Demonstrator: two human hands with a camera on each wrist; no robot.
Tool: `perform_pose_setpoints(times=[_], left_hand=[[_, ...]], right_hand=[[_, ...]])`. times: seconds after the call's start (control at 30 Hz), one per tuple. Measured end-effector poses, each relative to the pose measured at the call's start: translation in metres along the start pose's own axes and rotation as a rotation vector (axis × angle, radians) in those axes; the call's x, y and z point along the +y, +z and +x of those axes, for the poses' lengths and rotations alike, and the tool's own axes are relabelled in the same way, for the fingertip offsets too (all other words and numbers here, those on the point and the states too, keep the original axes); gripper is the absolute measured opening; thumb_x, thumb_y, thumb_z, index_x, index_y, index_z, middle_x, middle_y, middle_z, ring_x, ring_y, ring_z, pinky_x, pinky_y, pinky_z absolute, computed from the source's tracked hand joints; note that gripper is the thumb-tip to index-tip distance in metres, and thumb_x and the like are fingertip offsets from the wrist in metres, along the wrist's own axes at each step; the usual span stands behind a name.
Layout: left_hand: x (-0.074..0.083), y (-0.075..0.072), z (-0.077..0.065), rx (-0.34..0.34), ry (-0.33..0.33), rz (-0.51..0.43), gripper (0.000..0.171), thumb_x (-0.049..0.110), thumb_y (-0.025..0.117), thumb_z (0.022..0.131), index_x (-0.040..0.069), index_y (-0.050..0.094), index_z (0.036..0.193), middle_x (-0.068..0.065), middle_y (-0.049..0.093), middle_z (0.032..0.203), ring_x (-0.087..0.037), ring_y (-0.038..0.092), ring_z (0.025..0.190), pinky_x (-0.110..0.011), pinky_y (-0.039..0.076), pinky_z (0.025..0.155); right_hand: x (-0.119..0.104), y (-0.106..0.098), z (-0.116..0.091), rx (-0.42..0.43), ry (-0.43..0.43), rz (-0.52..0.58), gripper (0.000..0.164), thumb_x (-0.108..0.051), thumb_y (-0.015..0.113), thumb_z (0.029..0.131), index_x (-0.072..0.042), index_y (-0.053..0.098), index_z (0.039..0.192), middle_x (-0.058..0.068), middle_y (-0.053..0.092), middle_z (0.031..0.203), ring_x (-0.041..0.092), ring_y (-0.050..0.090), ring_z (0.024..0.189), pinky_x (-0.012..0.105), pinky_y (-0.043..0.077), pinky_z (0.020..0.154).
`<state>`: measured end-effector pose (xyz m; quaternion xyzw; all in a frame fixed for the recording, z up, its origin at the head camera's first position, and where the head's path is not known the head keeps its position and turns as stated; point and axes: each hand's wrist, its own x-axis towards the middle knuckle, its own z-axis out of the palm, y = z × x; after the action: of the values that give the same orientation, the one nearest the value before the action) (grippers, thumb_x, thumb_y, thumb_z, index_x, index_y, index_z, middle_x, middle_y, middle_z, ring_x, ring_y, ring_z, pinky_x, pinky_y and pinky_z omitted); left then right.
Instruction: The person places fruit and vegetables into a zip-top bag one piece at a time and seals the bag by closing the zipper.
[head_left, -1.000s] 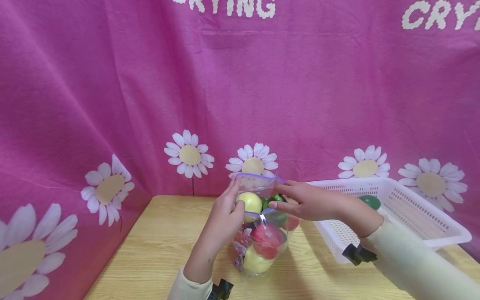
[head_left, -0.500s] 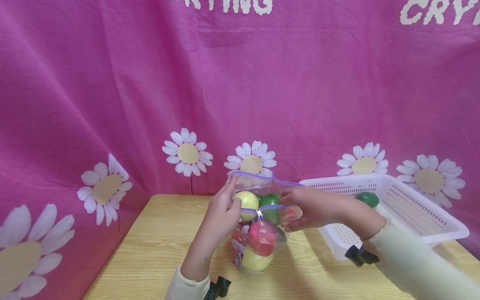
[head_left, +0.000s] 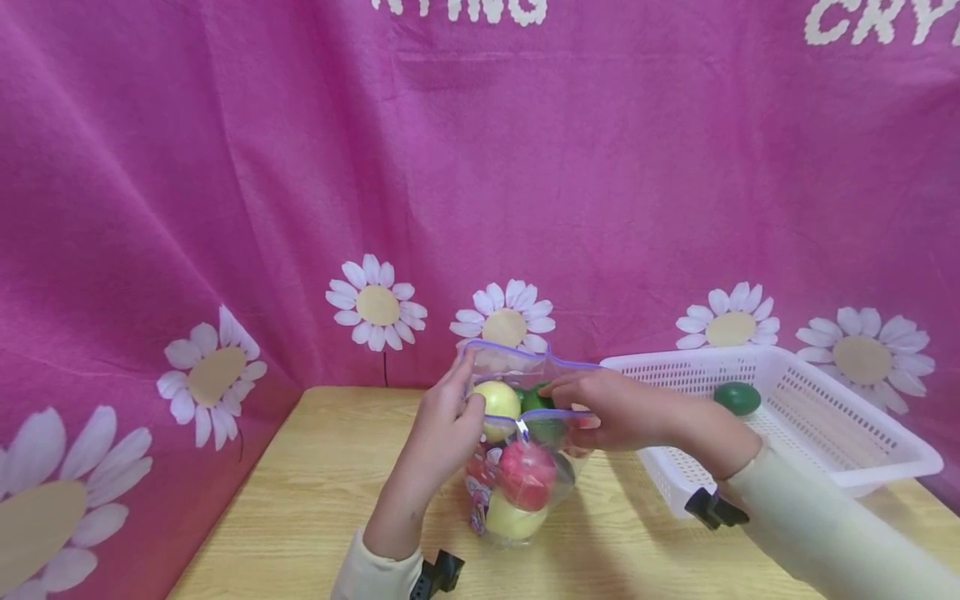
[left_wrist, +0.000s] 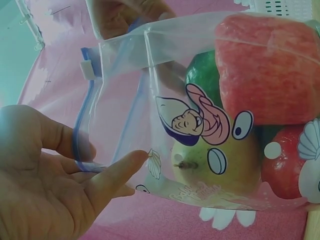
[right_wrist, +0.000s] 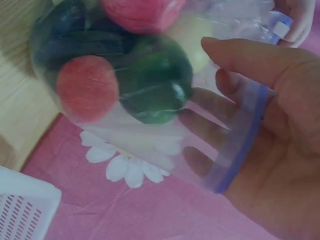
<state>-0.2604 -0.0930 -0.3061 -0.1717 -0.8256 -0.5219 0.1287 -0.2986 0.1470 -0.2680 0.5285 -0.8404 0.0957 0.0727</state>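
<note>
A clear zip bag (head_left: 480, 497) with cartoon prints stands upright on the table, its purple-edged mouth spread apart. Inside are a yellow fruit (head_left: 495, 400) near the top, a red fruit (head_left: 527, 475), a green fruit (head_left: 536, 402) and others. My left hand (head_left: 446, 421) grips the bag's left rim, its thumb lying along the plastic in the left wrist view. At the right rim is my right hand (head_left: 630, 408). In the right wrist view, its extended fingers reach inside the bag to the glossy green fruit (right_wrist: 155, 82), while its thumb stays outside.
A white perforated basket (head_left: 862, 479) stands to the right, close to the right forearm, with one dark green fruit (head_left: 737, 398) in it. Behind the wooden table (head_left: 322, 467) hangs a pink cloth (head_left: 637, 183) with daisies.
My right hand dipped from above the bag's mouth to its right side, and its fingers are now back over the green fruit inside. The left hand keeps its grip on the rim.
</note>
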Motion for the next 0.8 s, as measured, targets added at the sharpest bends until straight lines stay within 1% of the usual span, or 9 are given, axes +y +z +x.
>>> perform_pose_setpoints(times=[0.07,0.13,0.23,0.33,0.4,0.47,0.57,0.67,0.8], left_hand=[[0.001,0.0,0.0,-0.008,-0.008,-0.007,0.061,0.009,0.047,0.101,0.005,0.029,0.159,-0.01,0.022,0.167,-0.01,0.034,0.045,-0.017,0.037,0.046],[0.002,0.0,0.0,-0.012,-0.013,-0.006,0.061,0.009,0.047,0.101,0.005,0.029,0.159,-0.009,0.022,0.167,-0.01,0.035,0.045,-0.016,0.037,0.047],[0.001,0.0,0.0,-0.005,-0.024,-0.003,0.061,0.009,0.047,0.101,0.006,0.03,0.159,-0.009,0.022,0.167,-0.011,0.034,0.046,-0.017,0.037,0.046],[-0.001,0.003,0.0,0.02,-0.027,0.007,0.064,0.009,0.05,0.099,0.005,0.03,0.159,-0.011,0.024,0.166,-0.011,0.033,0.046,-0.018,0.035,0.045],[-0.002,0.007,0.001,0.023,-0.034,0.003,0.067,0.011,0.053,0.098,0.004,0.029,0.159,-0.012,0.025,0.166,-0.01,0.034,0.047,-0.018,0.038,0.046],[-0.003,0.01,0.001,0.013,-0.026,0.013,0.07,0.012,0.056,0.096,0.003,0.028,0.159,-0.014,0.025,0.166,-0.009,0.035,0.049,-0.019,0.04,0.047],[-0.003,0.012,0.002,-0.02,-0.034,0.01,0.071,0.013,0.057,0.096,0.003,0.027,0.159,-0.013,0.024,0.166,-0.009,0.035,0.048,-0.019,0.041,0.048],[-0.003,0.01,0.002,-0.012,-0.038,-0.001,0.071,0.007,0.054,0.095,0.005,0.027,0.16,-0.012,0.025,0.166,-0.01,0.032,0.046,-0.018,0.037,0.046],[-0.004,0.003,0.004,0.027,-0.046,-0.027,0.071,-0.001,0.052,0.091,0.005,0.03,0.159,-0.012,0.031,0.164,-0.011,0.029,0.048,-0.017,0.033,0.046]], right_hand=[[0.0,-0.002,0.0,-0.012,-0.01,0.054,0.01,0.0,0.073,0.084,-0.005,0.066,0.09,0.006,0.07,0.101,0.012,0.063,0.084,0.029,0.057,0.075],[-0.001,-0.004,0.0,-0.028,-0.011,0.088,0.007,0.0,0.07,0.088,-0.004,0.066,0.093,-0.001,0.065,0.093,0.006,0.056,0.078,0.025,0.054,0.07],[-0.003,-0.008,-0.001,-0.033,0.001,0.09,0.011,0.003,0.067,0.091,-0.002,0.069,0.1,-0.005,0.065,0.087,0.004,0.057,0.077,0.024,0.054,0.07],[-0.004,-0.009,0.0,0.022,-0.001,0.024,0.02,0.007,0.068,0.088,-0.004,0.074,0.105,-0.003,0.071,0.09,0.009,0.064,0.08,0.027,0.057,0.073],[-0.005,-0.009,0.001,0.073,-0.015,-0.017,0.025,0.009,0.07,0.086,-0.006,0.076,0.105,-0.001,0.074,0.094,0.013,0.069,0.085,0.029,0.059,0.076],[-0.006,-0.008,0.002,0.117,-0.035,-0.039,0.029,0.01,0.071,0.085,-0.006,0.076,0.108,0.002,0.075,0.099,0.017,0.071,0.092,0.032,0.059,0.08],[-0.006,-0.005,0.005,0.168,-0.075,-0.041,0.03,0.009,0.07,0.086,-0.006,0.076,0.112,0.003,0.075,0.107,0.02,0.07,0.102,0.037,0.058,0.087],[-0.005,-0.002,0.005,0.194,-0.08,-0.039,0.031,0.008,0.068,0.088,-0.006,0.075,0.114,0.004,0.074,0.112,0.022,0.068,0.106,0.042,0.056,0.09],[-0.003,-0.002,-0.001,0.191,-0.068,-0.034,0.031,0.005,0.067,0.09,-0.007,0.074,0.117,0.005,0.073,0.118,0.026,0.066,0.113,0.05,0.053,0.094]])
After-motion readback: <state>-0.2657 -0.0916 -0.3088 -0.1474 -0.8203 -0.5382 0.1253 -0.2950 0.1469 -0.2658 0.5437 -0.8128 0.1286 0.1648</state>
